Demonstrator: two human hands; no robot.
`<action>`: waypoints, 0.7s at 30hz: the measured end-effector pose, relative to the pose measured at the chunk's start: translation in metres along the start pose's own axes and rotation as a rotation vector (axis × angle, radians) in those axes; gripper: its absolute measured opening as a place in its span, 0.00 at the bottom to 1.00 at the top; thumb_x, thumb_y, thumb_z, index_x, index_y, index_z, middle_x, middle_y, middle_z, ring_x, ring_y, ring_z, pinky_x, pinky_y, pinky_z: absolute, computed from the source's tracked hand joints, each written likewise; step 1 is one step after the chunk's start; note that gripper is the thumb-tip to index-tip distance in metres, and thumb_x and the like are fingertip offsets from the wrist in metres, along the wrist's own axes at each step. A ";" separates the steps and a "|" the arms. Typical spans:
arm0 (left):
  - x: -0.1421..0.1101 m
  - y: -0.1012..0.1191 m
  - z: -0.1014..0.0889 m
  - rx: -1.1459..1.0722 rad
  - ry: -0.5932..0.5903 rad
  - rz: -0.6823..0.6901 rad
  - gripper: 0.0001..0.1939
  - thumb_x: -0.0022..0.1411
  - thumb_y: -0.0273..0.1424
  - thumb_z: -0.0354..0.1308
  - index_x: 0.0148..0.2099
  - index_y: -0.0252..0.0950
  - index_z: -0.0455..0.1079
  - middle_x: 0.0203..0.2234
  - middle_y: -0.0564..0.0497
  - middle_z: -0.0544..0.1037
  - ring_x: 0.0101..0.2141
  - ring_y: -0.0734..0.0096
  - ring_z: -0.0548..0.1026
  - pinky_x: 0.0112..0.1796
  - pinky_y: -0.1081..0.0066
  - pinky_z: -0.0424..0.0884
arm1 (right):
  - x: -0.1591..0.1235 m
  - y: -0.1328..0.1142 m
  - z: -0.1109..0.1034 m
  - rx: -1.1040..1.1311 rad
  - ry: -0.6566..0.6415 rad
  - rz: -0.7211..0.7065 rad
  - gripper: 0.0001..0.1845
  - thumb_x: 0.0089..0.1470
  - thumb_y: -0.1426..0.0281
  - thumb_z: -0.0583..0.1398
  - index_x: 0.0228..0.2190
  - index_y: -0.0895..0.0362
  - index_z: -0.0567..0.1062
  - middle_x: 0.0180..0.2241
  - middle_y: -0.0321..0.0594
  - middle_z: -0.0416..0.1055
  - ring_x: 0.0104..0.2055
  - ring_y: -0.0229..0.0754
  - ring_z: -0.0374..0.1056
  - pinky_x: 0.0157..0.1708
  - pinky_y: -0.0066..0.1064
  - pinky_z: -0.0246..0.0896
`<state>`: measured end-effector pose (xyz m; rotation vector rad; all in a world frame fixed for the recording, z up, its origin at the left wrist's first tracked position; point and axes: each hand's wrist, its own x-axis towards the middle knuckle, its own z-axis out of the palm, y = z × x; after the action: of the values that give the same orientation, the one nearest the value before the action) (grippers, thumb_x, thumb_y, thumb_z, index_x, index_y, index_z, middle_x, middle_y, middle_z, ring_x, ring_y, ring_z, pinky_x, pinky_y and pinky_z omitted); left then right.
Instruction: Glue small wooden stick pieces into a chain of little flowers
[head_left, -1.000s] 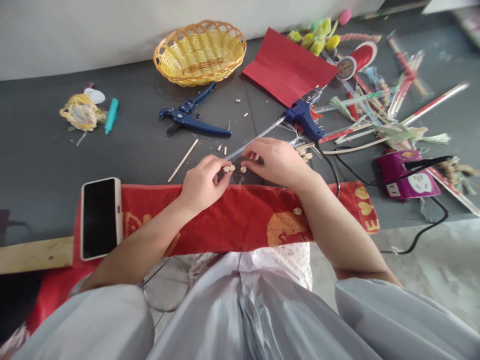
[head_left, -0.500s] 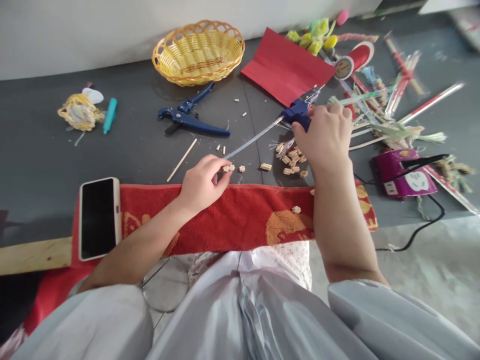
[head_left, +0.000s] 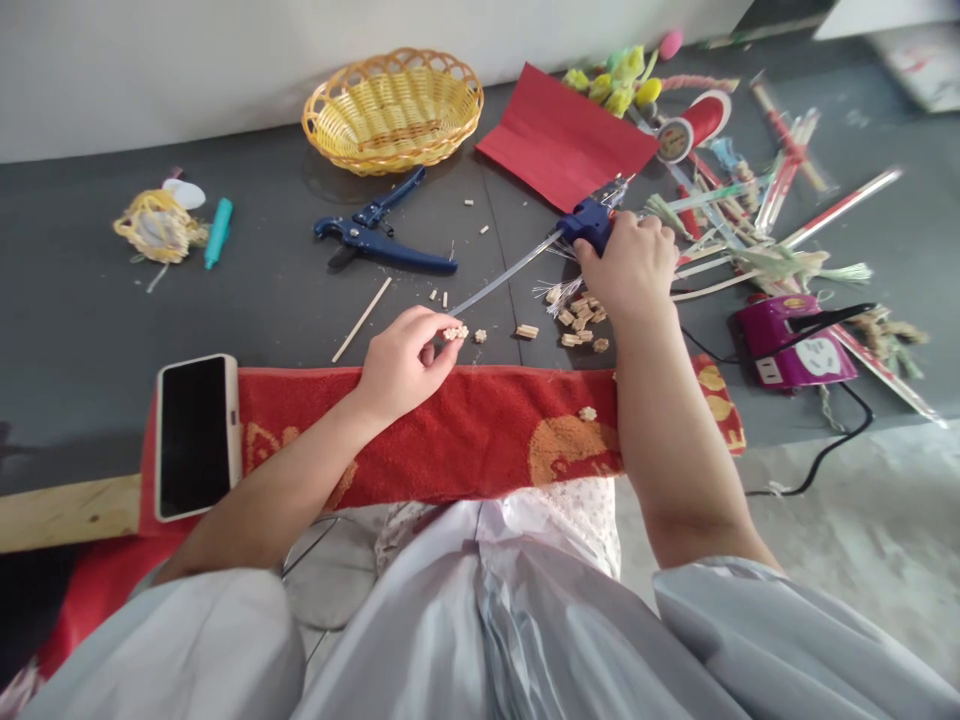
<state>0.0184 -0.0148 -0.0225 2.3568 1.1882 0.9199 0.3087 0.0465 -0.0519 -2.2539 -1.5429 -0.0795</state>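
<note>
Between the thumb and fingers of my left hand (head_left: 409,362) is a small cluster of pale flower-shaped straw pieces (head_left: 455,332), held just above the near edge of the table. My right hand (head_left: 637,265) is wrapped around a blue glue gun (head_left: 589,224); its grip is mostly hidden under the palm. From the gun's rear a long, clear glue stick (head_left: 510,273) slants down to the left and ends close to my left fingertips. One loose flower-shaped piece (head_left: 480,336) lies right beside that hand. Several small straw bundles (head_left: 581,318) are heaped below the gun.
A blue cutter (head_left: 382,245) lies near the yellow basket (head_left: 394,110). Red paper (head_left: 562,135), a thread spool (head_left: 694,125) and wrapped sticks (head_left: 840,210) crowd the right back. A purple power socket (head_left: 795,340) trails a black cord. A phone (head_left: 196,435) rests on the red towel (head_left: 450,440).
The view has shifted slightly, so things at the right appear further left. Both hands keep their holds, on the straw pieces and on the glue gun.
</note>
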 end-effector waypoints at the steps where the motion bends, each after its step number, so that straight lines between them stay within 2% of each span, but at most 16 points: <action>1: 0.000 0.000 0.000 -0.002 0.004 0.005 0.06 0.63 0.29 0.56 0.41 0.36 0.72 0.33 0.51 0.77 0.20 0.82 0.66 0.27 0.76 0.67 | 0.001 0.000 0.000 0.015 -0.009 0.001 0.26 0.55 0.52 0.59 0.45 0.61 0.72 0.46 0.61 0.70 0.52 0.63 0.64 0.48 0.61 0.59; 8: -0.001 0.000 0.000 0.011 -0.004 0.015 0.07 0.63 0.29 0.55 0.41 0.36 0.73 0.35 0.50 0.78 0.19 0.83 0.66 0.27 0.76 0.66 | 0.002 -0.006 -0.012 -0.004 -0.149 0.047 0.23 0.56 0.60 0.59 0.47 0.63 0.69 0.50 0.65 0.66 0.55 0.64 0.62 0.50 0.60 0.58; 15: -0.001 0.000 0.001 0.027 0.005 0.029 0.06 0.63 0.29 0.56 0.41 0.36 0.72 0.35 0.51 0.78 0.19 0.83 0.66 0.27 0.76 0.67 | 0.002 -0.006 -0.005 0.014 -0.052 0.012 0.19 0.57 0.65 0.59 0.47 0.63 0.71 0.48 0.63 0.68 0.53 0.62 0.63 0.49 0.57 0.59; 18: -0.001 0.002 -0.001 0.007 0.045 0.045 0.06 0.63 0.30 0.56 0.41 0.36 0.73 0.33 0.51 0.78 0.20 0.83 0.66 0.26 0.77 0.68 | -0.001 -0.017 -0.014 -0.039 -0.061 0.039 0.20 0.58 0.68 0.59 0.48 0.68 0.71 0.50 0.67 0.68 0.54 0.62 0.63 0.51 0.53 0.59; 20: 0.000 0.003 -0.003 -0.034 0.106 0.036 0.07 0.64 0.31 0.56 0.42 0.36 0.73 0.34 0.50 0.78 0.21 0.83 0.67 0.26 0.77 0.69 | -0.003 -0.026 -0.025 -0.062 -0.082 0.080 0.23 0.58 0.70 0.59 0.51 0.75 0.69 0.52 0.71 0.67 0.57 0.64 0.62 0.52 0.50 0.58; 21: 0.000 0.003 -0.005 -0.061 0.144 0.023 0.07 0.65 0.33 0.55 0.42 0.37 0.72 0.34 0.50 0.78 0.22 0.82 0.68 0.26 0.78 0.69 | -0.004 -0.029 -0.030 -0.047 -0.075 0.100 0.24 0.59 0.70 0.59 0.52 0.74 0.69 0.53 0.70 0.67 0.58 0.64 0.62 0.53 0.48 0.57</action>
<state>0.0171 -0.0159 -0.0176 2.2937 1.1707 1.1342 0.2860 0.0410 -0.0164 -2.3920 -1.4771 -0.0023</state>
